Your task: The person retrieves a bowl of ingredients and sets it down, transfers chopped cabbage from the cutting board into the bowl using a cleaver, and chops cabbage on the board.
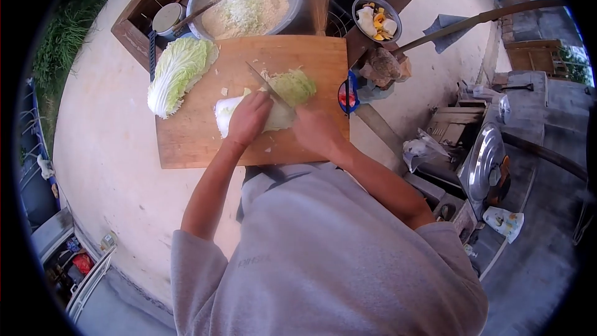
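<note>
On the wooden cutting board [186, 143], my left hand [250, 116] is closed over a piece of napa cabbage [225, 112], pressing it down. My right hand [318, 129] grips a kitchen knife [266, 82], whose handle is hidden in the fist. Its blade slants up and to the left, close by the left fingertips at the cut edge of the cabbage. Shredded cabbage [297, 86] lies in a heap just beyond the blade. Another piece of napa cabbage [180, 74], pale ribs outward, rests over the board's left edge.
Behind the board stands a large basin [194, 22] of pale meal topped with chopped cabbage, a stick leaning in it. A lidded tin [168, 17] is to its left. At right are a bowl of yellow and white scraps [377, 20] and a long wooden pole [479, 20].
</note>
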Demonstrator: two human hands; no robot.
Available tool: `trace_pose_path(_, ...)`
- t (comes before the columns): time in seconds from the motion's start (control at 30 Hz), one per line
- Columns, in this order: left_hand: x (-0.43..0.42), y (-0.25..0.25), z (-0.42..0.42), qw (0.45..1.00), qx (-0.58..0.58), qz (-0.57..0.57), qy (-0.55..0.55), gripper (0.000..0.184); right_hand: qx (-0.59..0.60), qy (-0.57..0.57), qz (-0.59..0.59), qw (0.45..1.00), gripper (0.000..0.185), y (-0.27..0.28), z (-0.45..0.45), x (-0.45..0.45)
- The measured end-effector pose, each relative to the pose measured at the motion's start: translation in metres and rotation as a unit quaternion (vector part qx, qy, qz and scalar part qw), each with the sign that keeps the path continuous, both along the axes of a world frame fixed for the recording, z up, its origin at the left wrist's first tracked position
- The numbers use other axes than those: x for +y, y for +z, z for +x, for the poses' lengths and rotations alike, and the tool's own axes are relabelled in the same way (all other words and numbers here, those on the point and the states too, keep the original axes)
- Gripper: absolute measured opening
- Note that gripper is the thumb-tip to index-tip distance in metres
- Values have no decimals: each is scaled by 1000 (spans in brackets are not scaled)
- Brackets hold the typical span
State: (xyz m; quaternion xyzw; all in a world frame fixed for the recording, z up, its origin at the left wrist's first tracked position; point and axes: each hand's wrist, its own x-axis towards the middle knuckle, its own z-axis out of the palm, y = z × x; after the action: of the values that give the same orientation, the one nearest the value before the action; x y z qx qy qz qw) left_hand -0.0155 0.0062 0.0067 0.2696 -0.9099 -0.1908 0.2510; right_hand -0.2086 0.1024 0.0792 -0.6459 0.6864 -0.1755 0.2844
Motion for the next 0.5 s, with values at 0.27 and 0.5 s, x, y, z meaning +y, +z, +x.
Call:
trace_pose_path(0.27,3,0,0,1000,7,-11,16,22,12,56,99,993,16,31,-12,1)
trace_pose_path(0.5,-3,-6,1,1000,-4,16,19,19,33,-12,38,999,16,-37,22,2)
